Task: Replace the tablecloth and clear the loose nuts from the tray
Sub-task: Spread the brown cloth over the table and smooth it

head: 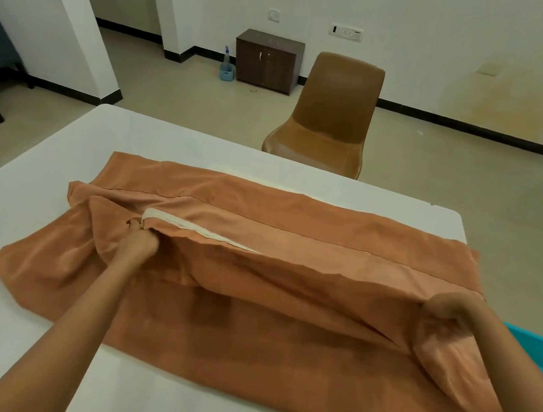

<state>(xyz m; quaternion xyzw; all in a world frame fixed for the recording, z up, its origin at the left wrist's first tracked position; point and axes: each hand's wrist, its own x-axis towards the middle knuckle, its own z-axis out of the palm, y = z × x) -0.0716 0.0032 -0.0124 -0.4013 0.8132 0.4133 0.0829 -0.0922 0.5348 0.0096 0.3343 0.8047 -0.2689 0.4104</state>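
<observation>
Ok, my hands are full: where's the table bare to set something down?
Bare white table lies left of the orange cloth, along the far edge toward the brown chair, and along the near edge. Crowded: middle and right, where left hand and right hand grip the cloth beside a teal object.

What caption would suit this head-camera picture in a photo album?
The left hand and right hand grip a folded orange cloth on a white table, with a brown chair beyond.

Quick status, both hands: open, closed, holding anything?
Left hand: closed, gripping a fold of the orange tablecloth.
Right hand: closed, gripping the tablecloth's right end.
</observation>
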